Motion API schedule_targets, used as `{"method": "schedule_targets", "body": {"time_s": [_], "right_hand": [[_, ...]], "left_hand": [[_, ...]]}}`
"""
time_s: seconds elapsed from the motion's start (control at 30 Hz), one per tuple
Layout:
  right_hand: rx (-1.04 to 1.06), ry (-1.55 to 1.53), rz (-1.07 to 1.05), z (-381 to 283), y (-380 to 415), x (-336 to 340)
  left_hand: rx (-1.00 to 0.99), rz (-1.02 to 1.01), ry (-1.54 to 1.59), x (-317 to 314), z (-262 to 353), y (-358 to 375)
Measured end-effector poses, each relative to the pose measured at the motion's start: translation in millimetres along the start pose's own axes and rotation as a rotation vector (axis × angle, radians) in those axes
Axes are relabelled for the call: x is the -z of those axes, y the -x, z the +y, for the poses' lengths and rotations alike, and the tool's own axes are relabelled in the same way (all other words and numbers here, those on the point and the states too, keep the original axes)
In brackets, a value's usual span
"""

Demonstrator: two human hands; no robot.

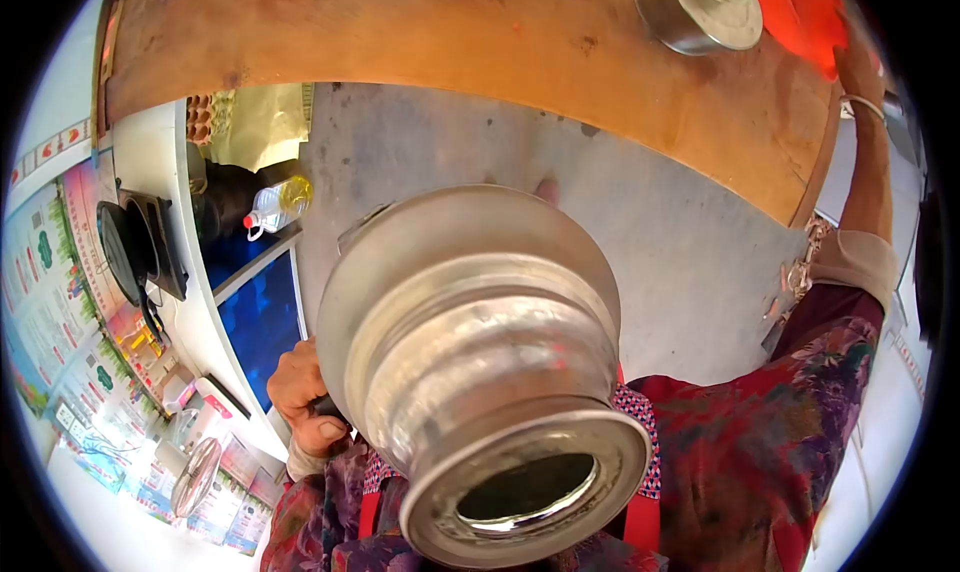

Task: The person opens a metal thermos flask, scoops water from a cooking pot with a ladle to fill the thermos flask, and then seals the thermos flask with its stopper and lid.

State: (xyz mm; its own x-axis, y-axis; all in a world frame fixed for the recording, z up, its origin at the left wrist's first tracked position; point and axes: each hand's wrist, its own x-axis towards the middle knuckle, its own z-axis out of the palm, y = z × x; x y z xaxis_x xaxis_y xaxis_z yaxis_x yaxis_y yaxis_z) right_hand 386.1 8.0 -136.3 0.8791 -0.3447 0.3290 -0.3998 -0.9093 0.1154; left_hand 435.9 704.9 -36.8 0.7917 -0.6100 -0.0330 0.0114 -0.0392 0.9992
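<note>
A large silvery metal pot [490, 342] with a stepped neck fills the middle of the head view, close to the camera. It is tilted, and its round opening [530, 487] looks dark inside. My left hand [303, 397] is closed around a dark handle on the pot's left side. Far to the upper right, my right hand [860, 67] reaches over the table's end and is at the edge of a smooth red thing [800, 17], seemingly gripping it; its fingers are partly hidden. Beside the red thing, a round metal container [690, 12] with a pale stepped top stands on the wooden table [430, 32].
Grey floor [400, 152] lies between the table and me. To the left are a white counter [160, 142] with a dark stove [160, 242], a plastic oil bottle [280, 204], egg trays [200, 119] and a blue panel [260, 312]. A fan [197, 477] stands lower left.
</note>
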Motion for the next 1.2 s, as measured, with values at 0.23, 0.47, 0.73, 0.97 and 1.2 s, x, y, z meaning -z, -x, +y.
{"method": "schedule_targets", "body": {"time_s": [0.23,0.47,0.73,0.97,1.2], "right_hand": [[-0.024,-0.266,-0.066,9,1,13],[0.006,-0.21,0.053,22,5,-1],[-0.143,-0.224,0.14,-6,-3,25],[-0.126,0.235,0.048,-28,-12,50],[-0.204,0.376,-0.186,-28,19,51]], "left_hand": [[0.097,0.062,-0.112,-3,-1,4],[0.138,0.032,-0.095,-19,2,-11],[0.143,0.154,0.039,-54,-3,-26],[0.195,0.214,0.072,-56,-7,-20],[0.199,0.215,0.126,-58,-16,-14]]}}
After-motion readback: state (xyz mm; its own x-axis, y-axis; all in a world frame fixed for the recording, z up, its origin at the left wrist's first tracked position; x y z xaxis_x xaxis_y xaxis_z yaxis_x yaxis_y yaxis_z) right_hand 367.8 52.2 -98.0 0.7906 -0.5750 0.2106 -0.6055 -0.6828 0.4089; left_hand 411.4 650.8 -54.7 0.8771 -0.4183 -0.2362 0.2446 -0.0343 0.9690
